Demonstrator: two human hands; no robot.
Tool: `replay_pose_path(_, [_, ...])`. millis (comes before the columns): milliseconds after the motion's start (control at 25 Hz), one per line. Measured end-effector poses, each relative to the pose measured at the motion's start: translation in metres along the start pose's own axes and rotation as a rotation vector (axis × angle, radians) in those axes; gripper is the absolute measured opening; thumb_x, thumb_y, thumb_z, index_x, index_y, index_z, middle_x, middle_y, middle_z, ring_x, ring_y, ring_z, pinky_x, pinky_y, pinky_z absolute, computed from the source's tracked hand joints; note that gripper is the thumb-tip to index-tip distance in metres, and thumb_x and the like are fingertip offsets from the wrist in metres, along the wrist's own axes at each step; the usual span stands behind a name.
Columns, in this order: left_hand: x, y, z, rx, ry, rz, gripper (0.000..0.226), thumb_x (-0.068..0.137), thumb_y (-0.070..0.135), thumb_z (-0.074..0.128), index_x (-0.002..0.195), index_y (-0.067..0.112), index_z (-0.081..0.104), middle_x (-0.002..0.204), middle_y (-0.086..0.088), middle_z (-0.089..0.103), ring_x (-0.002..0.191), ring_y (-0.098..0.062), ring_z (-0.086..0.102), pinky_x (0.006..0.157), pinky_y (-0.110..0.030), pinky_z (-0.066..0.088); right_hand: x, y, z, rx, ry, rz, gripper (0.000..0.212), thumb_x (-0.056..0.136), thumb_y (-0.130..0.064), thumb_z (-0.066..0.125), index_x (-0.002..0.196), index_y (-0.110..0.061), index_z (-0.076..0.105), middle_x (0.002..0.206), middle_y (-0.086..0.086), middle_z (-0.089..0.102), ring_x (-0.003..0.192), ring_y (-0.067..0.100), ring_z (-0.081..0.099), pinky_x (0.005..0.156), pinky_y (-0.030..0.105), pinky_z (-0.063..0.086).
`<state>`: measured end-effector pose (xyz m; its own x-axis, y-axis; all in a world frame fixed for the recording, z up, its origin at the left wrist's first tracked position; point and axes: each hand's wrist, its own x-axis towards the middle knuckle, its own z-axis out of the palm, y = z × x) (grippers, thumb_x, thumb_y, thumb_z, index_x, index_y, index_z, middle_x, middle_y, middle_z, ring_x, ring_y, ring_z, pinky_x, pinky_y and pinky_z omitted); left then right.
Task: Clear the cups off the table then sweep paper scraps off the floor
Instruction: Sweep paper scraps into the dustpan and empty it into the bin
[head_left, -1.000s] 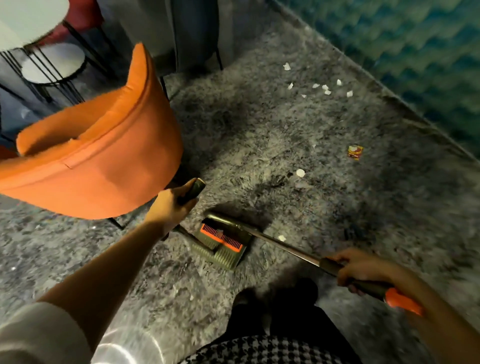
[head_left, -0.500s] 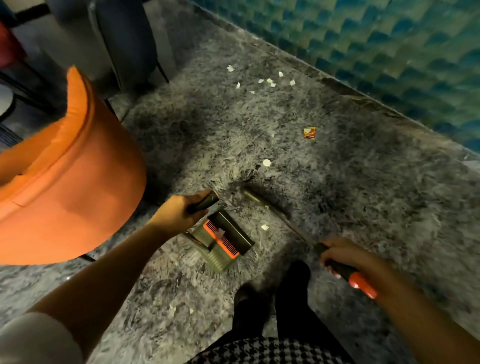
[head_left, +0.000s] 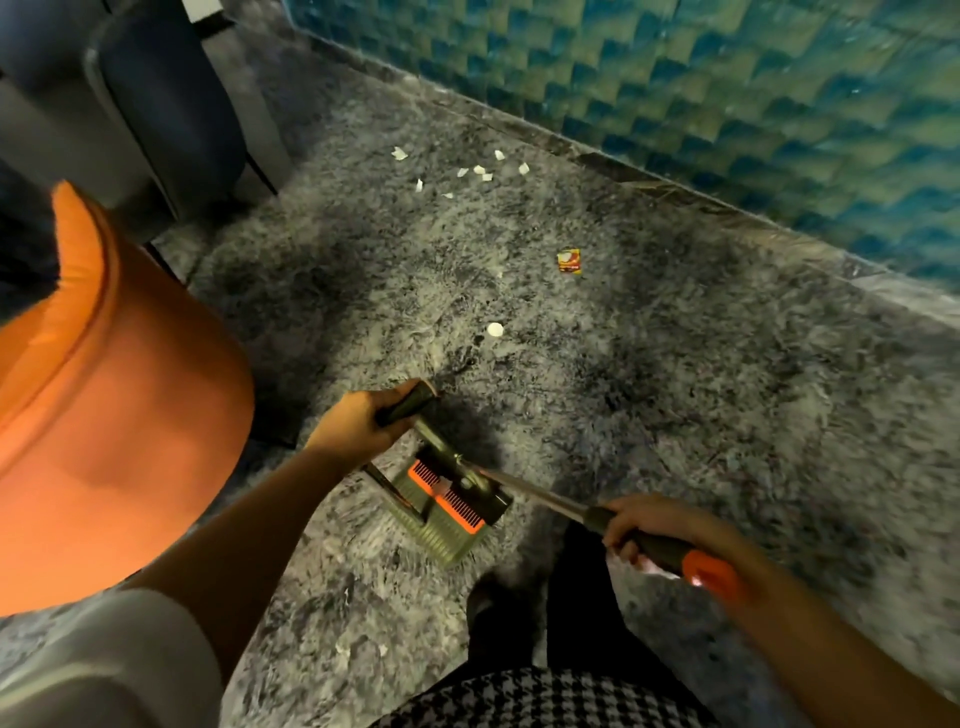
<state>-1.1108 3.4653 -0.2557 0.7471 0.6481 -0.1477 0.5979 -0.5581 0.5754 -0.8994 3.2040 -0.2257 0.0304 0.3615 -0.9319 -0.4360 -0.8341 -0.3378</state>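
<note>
Your left hand (head_left: 358, 428) is curled tight round the dark grip of one dustpan (head_left: 441, 525). The pan sits on the grey shaggy carpet (head_left: 675, 389), just ahead of your dark shoes (head_left: 498, 618). It is olive green with one orange comb strip across it.

Your right hand (head_left: 649, 525) is wrapped round the dark grip of one broom (head_left: 535, 493), just ahead of its orange end. The metal shaft slants from that hand to the dustpan and meets it at the comb (the broom's head is lost among the dark parts there, so I cannot tell how it lies).

The paper scraps (head_left: 479, 169) are all on the carpet:
- Eight lie in a loose cluster near the teal tiled wall (head_left: 727, 104), well apart from the dustpan.
- One round scrap (head_left: 494, 328) lies alone between that cluster and your left hand.
- Two small white bits (head_left: 340, 647) lie close to you, left of your shoes.

One red and yellow wrapper (head_left: 569, 261) lies to the right of the round scrap, nearer the wall.

One orange chair (head_left: 104, 415) stands on your left, close beside your left forearm. One dark blue chair (head_left: 171, 104) stands beyond it, at the upper left.
</note>
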Motion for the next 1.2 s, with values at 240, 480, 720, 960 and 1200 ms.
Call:
replay_pose_path(240, [0.01, 0.002, -0.008, 0.111, -0.025, -0.013, 0.051, 0.088, 0.027, 0.065, 0.136, 0.029, 0.05, 0.084, -0.005, 0.068, 0.077, -0.024, 0.065, 0.062, -0.028, 0.045, -0.028, -0.028, -0.02, -0.078, 0.025, -0.042, 0.048, 0.088, 0.017, 0.035, 0.134, 0.006, 0.039, 0.051, 0.01, 0.042, 0.027, 0.009, 0.04, 0.029, 0.011, 0.031])
replay_pose_path(480, [0.064, 0.008, -0.027, 0.089, 0.013, -0.064, 0.054, 0.089, 0.028, 0.064, 0.139, 0.028, 0.046, 0.078, -0.002, 0.061, 0.072, -0.025, 0.063, 0.06, -0.027, 0.04, -0.014, -0.099, -0.047, -0.183, 0.158, -0.127, 0.047, 0.086, 0.019, 0.041, 0.132, 0.012, 0.04, 0.05, 0.012, 0.044, 0.025, 0.011, 0.041, 0.03, 0.012, 0.033])
replay_pose_path(720, [0.171, 0.007, -0.046, 0.11, 0.036, -0.02, 0.055, 0.087, 0.024, 0.066, 0.139, 0.022, 0.048, 0.085, -0.01, 0.069, 0.071, -0.025, 0.064, 0.061, -0.034, 0.046, 0.042, -0.211, -0.112, -0.312, 0.327, -0.19, 0.014, 0.081, 0.012, 0.054, 0.092, 0.008, 0.061, 0.057, 0.016, 0.052, 0.039, 0.019, 0.048, 0.037, 0.021, 0.041])
replay_pose_path(960, [0.294, 0.018, -0.063, 0.067, 0.031, -0.089, 0.054, 0.086, 0.022, 0.068, 0.137, 0.022, 0.05, 0.087, -0.004, 0.069, 0.066, -0.012, 0.06, 0.059, -0.02, 0.037, 0.098, -0.342, -0.162, -0.322, 0.445, -0.198, 0.02, 0.077, 0.009, 0.058, 0.058, 0.002, 0.056, 0.045, 0.013, 0.054, 0.039, 0.021, 0.05, 0.04, 0.022, 0.041])
replay_pose_path(1200, [0.384, 0.019, -0.073, 0.043, 0.05, -0.101, 0.053, 0.085, 0.018, 0.07, 0.135, 0.018, 0.053, 0.086, -0.006, 0.068, 0.075, -0.018, 0.065, 0.061, -0.02, 0.038, 0.147, -0.418, -0.187, -0.264, 0.44, -0.203, 0.025, 0.078, 0.009, 0.055, 0.053, 0.003, 0.053, 0.032, 0.009, 0.049, 0.026, 0.016, 0.046, 0.033, 0.017, 0.038])
